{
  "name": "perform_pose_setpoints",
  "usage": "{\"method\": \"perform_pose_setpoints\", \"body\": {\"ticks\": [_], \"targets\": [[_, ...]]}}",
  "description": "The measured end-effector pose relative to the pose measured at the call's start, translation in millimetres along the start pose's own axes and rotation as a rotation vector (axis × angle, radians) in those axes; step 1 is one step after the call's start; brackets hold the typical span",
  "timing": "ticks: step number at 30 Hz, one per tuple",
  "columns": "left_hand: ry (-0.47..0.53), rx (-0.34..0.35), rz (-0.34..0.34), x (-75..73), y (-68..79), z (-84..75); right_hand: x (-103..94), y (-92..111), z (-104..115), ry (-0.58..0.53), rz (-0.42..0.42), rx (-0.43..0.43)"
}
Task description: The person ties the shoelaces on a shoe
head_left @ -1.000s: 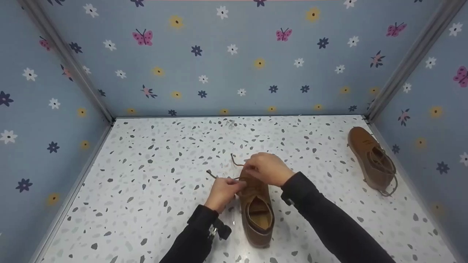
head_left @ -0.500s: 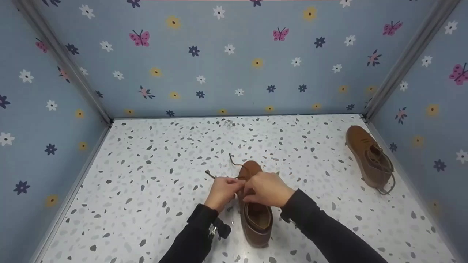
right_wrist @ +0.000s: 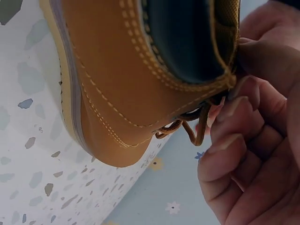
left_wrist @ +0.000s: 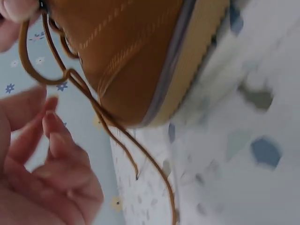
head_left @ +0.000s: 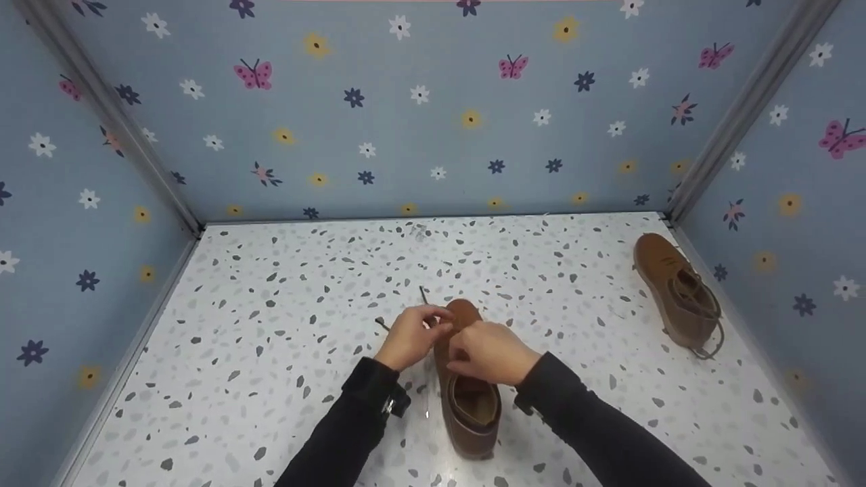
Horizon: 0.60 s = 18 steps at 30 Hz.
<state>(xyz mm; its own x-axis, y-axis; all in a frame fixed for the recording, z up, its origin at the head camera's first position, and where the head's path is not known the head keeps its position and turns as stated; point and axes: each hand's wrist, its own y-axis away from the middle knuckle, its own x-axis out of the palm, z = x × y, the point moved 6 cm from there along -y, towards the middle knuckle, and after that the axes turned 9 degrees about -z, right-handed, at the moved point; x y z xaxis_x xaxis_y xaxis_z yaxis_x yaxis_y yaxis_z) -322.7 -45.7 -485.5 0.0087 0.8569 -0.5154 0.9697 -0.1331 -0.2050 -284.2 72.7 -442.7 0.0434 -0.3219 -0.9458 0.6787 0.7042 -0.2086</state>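
A brown lace-up shoe [head_left: 472, 433] stands on the floor with its toe pointing away from me. My right hand [head_left: 494, 352] bends over its throat, thumb at the collar edge in the right wrist view. In the left wrist view, right-hand fingertips at the top left pinch a looped brown shoelace [left_wrist: 171, 197]. My left hand [head_left: 414, 335] hovers at the left of the toe. Its thumb and fingers are loosely bent [left_wrist: 61, 183] beside the lace loop, with nothing visible between them. The lace's loose ends trail past the toe onto the floor. My right hand covers most of the eyelets.
A matching brown shoe [head_left: 649, 260] lies at the right, near the side panel, its lace hanging loose behind its heel. Blue panels with flowers and butterflies [head_left: 433, 135] enclose the speckled white floor [head_left: 284, 338] at the back and both sides.
My right hand has come back from the toe to the shoe's throat. My left hand, earlier pinching at the lace, has shifted forward toward the toe and its fingers have parted.
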Motion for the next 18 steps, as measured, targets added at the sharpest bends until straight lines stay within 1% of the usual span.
{"method": "perform_pose_setpoints", "body": {"ticks": [2, 4, 6, 8, 10, 13, 16, 18], "targets": [[-0.032, 0.107, 0.097, 3.7, -4.2, -4.9, 0.3, 0, 1, -0.005, -0.008, -0.001], [-0.057, 0.171, 0.187, 7.7, -6.3, -6.2, 0.4, 0, 1, -0.014, -0.015, -0.003], [-0.071, 0.199, 0.25, 11.2, -7.7, -5.1, 0.5, 0, 1, -0.02, -0.017, 0.0], [-0.082, 0.198, 0.274, 13.1, -9.2, -2.5, 0.4, 0, 1, -0.025, -0.02, 0.006], [-0.091, 0.189, 0.262, 13.5, -10.8, 0.0, 0.4, 0, 1, -0.03, -0.025, 0.011], [-0.108, 0.191, 0.193, 10.4, -12.6, 0.8, -0.9, 1, 0, -0.03, -0.055, 0.003], [-0.118, 0.205, 0.118, 4.8, -13.3, -3.3, -2.7, 0, -2, -0.04, -0.092, 0.008], [-0.109, 0.201, 0.098, 1.6, -13.2, -7.1, -4.2, 1, -5, -0.056, -0.109, 0.031]]}}
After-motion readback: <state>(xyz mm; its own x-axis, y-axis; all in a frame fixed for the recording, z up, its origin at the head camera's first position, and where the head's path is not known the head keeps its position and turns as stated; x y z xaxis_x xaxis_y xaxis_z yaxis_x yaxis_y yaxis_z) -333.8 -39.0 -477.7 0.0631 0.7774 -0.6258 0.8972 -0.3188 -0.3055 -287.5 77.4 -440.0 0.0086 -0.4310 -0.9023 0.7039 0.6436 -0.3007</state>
